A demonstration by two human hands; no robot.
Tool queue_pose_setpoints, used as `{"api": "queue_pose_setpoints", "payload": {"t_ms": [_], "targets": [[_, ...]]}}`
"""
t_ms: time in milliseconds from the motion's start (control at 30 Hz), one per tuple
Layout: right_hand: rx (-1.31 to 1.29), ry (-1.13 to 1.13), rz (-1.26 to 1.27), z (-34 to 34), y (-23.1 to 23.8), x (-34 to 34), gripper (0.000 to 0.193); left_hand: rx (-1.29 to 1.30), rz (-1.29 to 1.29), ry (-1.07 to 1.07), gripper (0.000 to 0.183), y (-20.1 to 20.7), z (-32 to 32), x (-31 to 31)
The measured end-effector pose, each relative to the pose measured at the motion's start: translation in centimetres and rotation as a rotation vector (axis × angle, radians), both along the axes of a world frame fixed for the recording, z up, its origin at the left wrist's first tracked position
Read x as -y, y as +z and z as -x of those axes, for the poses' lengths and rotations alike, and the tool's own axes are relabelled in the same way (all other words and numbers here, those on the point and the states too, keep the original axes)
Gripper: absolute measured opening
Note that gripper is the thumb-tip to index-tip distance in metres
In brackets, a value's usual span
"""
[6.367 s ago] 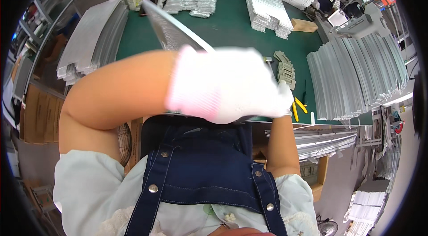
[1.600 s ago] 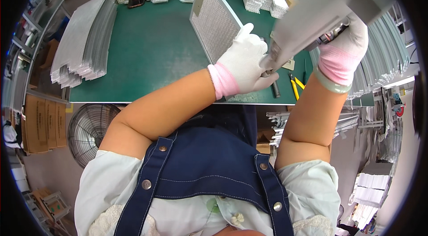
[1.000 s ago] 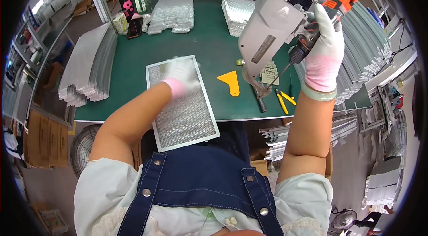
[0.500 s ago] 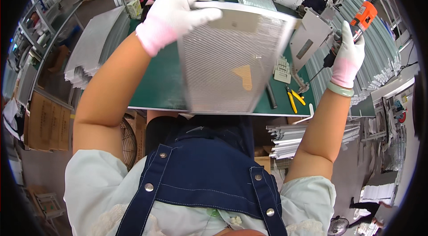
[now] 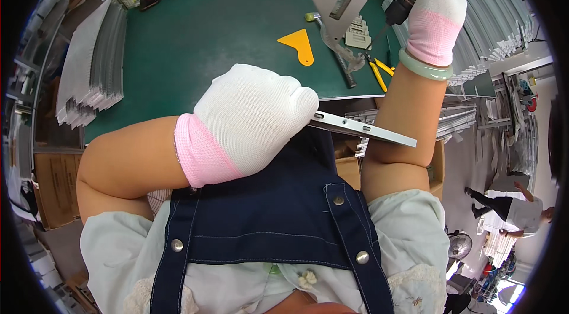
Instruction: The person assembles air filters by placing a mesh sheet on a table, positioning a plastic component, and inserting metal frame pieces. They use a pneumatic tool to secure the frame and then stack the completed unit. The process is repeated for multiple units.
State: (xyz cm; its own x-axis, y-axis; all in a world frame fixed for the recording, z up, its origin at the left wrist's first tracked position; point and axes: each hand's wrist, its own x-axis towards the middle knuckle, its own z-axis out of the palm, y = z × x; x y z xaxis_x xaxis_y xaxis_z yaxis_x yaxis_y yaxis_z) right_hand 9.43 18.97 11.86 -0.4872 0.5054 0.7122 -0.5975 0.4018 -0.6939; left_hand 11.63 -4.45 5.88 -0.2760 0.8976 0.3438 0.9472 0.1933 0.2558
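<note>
My left hand (image 5: 255, 118), in a white glove with a pink cuff, is closed in front of my apron. It grips a metal-framed panel (image 5: 370, 130) seen almost edge-on, with a slotted silver edge pointing right above my right forearm. The hand hides most of the panel. At the upper right my right hand (image 5: 438, 14), gloved alike, is wrapped round a power screwdriver (image 5: 400, 8) with a dark front part. Beside it stands a grey plate-shaped attachment (image 5: 344, 0) with a slot. Yellow-handled pliers (image 5: 379, 74) lie below that hand.
On the green table (image 5: 195, 35) lie an orange scraper (image 5: 303, 47), a hammer (image 5: 348, 77) and a pale slotted block (image 5: 358, 34). Stacked mesh panels (image 5: 98, 59) stand at the left edge. Long metal strips (image 5: 498, 23) are piled on the right.
My left hand has come down toward my apron, and the mesh panel has swung from facing me to edge-on. The scraper shows uncovered. My right hand stays on the screwdriver, higher in view.
</note>
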Motion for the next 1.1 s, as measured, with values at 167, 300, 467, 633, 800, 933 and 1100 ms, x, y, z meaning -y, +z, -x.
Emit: {"api": "queue_pose_setpoints", "payload": {"t_ms": [167, 300, 467, 633, 800, 933, 1100], "targets": [[-0.020, -0.006, -0.014, 0.8, -0.5, -0.9, 0.022, 0.041, 0.004, -0.029, 0.014, -0.8, 0.5, -0.9], [0.052, 0.005, 0.010, 1.2, -0.6, -2.4, 0.022, 0.087, -0.045, -0.062, 0.014, -1.1, 0.7, -1.2], [0.063, -0.104, -0.044, 1.1, -0.5, -1.6, 0.022, 0.069, -0.004, -0.018, 0.012, -0.9, 0.3, -1.6], [0.063, -0.065, -0.031, 0.7, -0.2, -2.5, 0.023, 0.061, 0.001, -0.032, 0.009, -0.8, 0.3, -1.7], [0.060, -0.092, -0.041, 0.9, -0.4, -1.6, 0.023, 0.059, -0.004, 0.017, 0.008, -0.9, 0.4, -1.6], [0.053, -0.108, -0.018, 0.8, -0.3, -1.5, 0.022, 0.067, -0.088, -0.005, 0.008, -1.9, 0.2, -1.2], [-0.089, 0.125, 0.130, 1.1, 0.2, 0.0, 0.018, 0.029, 0.016, -0.015, 0.010, 0.6, 1.8, -1.0]]}}
